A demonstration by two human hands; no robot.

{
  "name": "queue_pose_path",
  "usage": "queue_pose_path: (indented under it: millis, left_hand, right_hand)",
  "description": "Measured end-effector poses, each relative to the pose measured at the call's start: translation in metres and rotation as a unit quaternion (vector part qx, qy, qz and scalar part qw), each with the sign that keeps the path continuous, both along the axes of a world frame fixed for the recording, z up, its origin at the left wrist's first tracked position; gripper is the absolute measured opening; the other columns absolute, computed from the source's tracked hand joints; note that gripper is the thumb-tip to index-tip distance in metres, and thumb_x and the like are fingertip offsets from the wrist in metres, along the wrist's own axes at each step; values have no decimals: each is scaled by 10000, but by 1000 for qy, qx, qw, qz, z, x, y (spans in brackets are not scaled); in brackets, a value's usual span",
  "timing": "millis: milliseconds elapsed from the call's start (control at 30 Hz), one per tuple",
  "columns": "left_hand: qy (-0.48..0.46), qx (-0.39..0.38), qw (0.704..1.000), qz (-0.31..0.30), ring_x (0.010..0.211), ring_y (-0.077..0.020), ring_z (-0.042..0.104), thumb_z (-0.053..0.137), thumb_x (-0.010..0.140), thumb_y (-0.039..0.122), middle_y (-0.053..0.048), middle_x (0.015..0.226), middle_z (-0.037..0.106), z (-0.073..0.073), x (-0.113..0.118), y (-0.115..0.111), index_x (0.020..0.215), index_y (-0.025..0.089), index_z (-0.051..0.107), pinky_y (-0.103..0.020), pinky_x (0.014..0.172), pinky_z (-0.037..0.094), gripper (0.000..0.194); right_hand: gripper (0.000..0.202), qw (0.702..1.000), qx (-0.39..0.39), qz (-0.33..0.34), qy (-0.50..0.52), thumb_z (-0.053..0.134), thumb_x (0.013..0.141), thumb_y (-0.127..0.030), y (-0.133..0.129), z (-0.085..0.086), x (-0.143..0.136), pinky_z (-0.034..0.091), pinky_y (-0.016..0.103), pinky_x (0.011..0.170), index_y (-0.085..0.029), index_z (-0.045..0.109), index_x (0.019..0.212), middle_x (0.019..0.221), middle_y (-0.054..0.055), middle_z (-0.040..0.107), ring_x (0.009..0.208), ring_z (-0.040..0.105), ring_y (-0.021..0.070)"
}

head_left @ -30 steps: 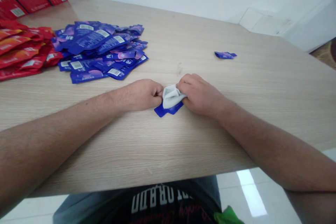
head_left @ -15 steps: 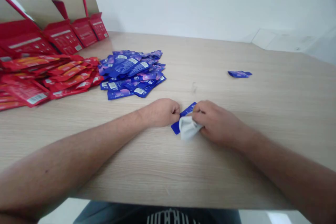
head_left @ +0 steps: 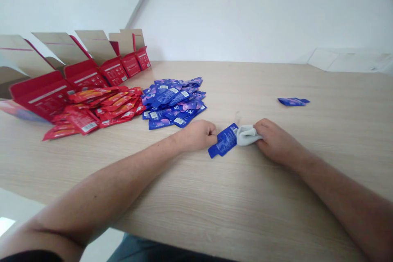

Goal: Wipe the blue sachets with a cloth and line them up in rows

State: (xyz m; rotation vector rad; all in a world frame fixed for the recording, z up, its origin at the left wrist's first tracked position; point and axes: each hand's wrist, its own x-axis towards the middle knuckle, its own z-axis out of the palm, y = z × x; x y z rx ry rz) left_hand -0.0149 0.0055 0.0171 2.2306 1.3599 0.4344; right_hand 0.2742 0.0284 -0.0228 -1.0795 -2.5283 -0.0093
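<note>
A blue sachet (head_left: pixel 226 140) with pale print lies at a slant on the wooden table, between my two hands. My left hand (head_left: pixel 201 135) is closed, its fingertips gripping the sachet's left edge. In my right hand (head_left: pixel 272 139) is a folded white cloth (head_left: pixel 246 135), pinched at its right end. The cloth's left end touches or slightly overlaps the sachet's right edge. Up and to the left is a heap of similar blue sachets (head_left: pixel 175 102). One more blue sachet (head_left: pixel 293 102) lies by itself farther back on the right.
A pile of red sachets (head_left: pixel 101 108) lies left of the blue heap. Behind it stands a row of red cardboard boxes (head_left: pixel 84 74) with raised flaps. A pale flat panel (head_left: pixel 346 60) is at the table's back right, against the white wall.
The white cloth has moved right with my right hand, uncovering most of the blue sachet's printed face. My left hand keeps its hold. The whole view has shifted, showing more boxes.
</note>
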Motion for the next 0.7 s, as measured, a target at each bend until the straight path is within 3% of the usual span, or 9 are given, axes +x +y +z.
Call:
queue_pose_path:
  millis: [100,167,267,333,400,500,600,700]
  left_hand:
    - [-50,37,997,42,522,-93,443,560,768,267,46,563,519,29,-25,10,667,178,605,-234,508,310,142]
    - [-72,88,988,104,508,-93,432,562,772,292,48,552,507,51,-47,18,682,175,608,-233,501,301,155]
    - [-58,198,955,213,519,-101,432,572,794,343,45,555,499,77,-84,33,713,177,623,-237,514,309,191]
    - [-35,254,922,290,532,-115,455,585,778,353,35,569,528,85,-110,47,727,179,637,-245,533,339,188]
    - [3,267,899,348,558,-136,489,579,768,352,16,589,570,84,-136,64,741,179,662,-257,553,361,194]
    - [100,194,890,401,591,-173,548,587,751,370,-26,607,616,69,-167,89,716,170,687,-278,563,371,226]
    - [188,136,886,402,665,-219,598,605,752,414,-74,654,670,54,-187,104,683,172,694,-295,604,404,267]
    - [219,135,881,398,753,-270,626,622,745,420,-129,698,692,47,-194,103,636,176,669,-319,656,426,271]
  right_hand:
    - [214,1000,-11,-6,6,506,809,-67,8,-3,9,483,426,966,-175,617,957,1039,122,604,1017,592,279]
    - [251,1000,-18,-1,5,504,806,-66,9,-5,10,473,430,993,-171,632,995,1075,127,610,1048,590,284]
    - [273,1000,-26,7,12,507,811,-72,7,-6,7,464,431,1011,-161,643,1030,1102,131,612,1066,587,282]
    - [270,999,-30,11,10,508,817,-76,7,-6,7,464,428,1006,-160,651,1030,1096,128,613,1060,588,279]
    - [270,999,-30,17,4,505,822,-76,8,-6,7,460,428,1003,-160,659,1027,1084,124,614,1052,585,278]
    - [294,999,-25,23,1,494,813,-57,10,-7,8,456,425,1000,-155,662,1035,1075,123,610,1045,581,273]
    - [305,999,-24,28,5,493,808,-47,10,-8,8,460,422,991,-150,657,1043,1074,123,605,1039,578,268]
    - [303,999,-25,27,3,495,814,-50,11,-8,8,459,423,991,-152,658,1048,1077,123,604,1045,575,269]
